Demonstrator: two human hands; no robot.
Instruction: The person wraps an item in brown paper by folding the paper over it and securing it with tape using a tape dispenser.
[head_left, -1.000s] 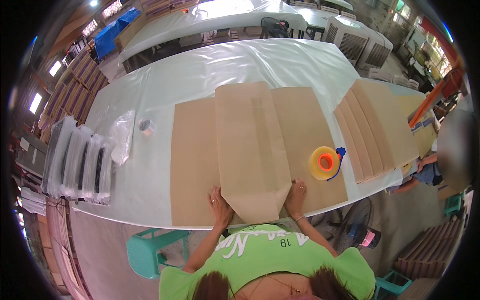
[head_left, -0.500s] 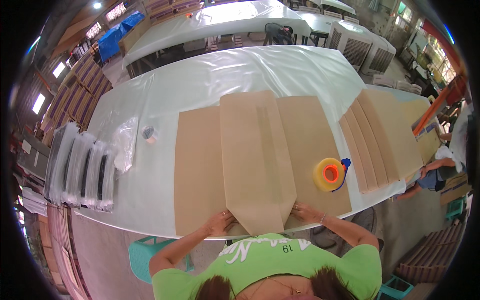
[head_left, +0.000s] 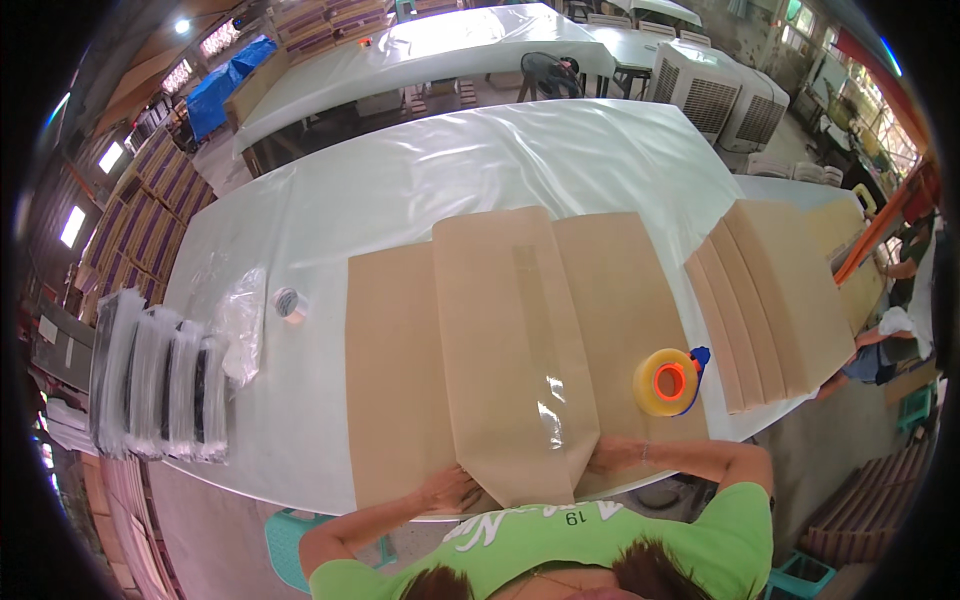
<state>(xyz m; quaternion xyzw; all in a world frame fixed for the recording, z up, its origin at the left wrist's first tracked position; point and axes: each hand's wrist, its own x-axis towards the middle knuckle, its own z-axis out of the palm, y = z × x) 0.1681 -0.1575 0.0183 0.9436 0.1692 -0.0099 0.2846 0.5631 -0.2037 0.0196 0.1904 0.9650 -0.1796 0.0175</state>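
Along the near edge of the long table (head_left: 400,190), under white sheeting, both forearms bent in from below, elbows out wide. Left hand (head_left: 448,492) laid flat, fingers spread and holding nothing, pressing on the near edge of the flattened cardboard box (head_left: 500,350) just left of its pointed centre flap. Right hand (head_left: 612,455) likewise flat and empty, fingers loosely spread, resting on the cardboard just right of that flap.

Spread across the middle of the near half of the table, from the near edge back toward the centre: the box itself, a raised middle panel over two wider side panels, a strip of clear tape glinting down the middle panel close to the right hand. Toward the right end of the table, well apart from the hands, a fanned stack of more cardboard sheets (head_left: 775,300), overhanging the near edge. At the left end, a row of flat packs in clear plastic (head_left: 155,385), with a crumpled clear bag (head_left: 240,330) just beside them. Near the right hand, on the right panel close to the near edge, a tape dispenser (head_left: 668,382), yellowish roll with orange core and blue handle. Left of the box, alone on the sheeting, a small tape roll (head_left: 288,303). Nothing between the hands and the cardboard.
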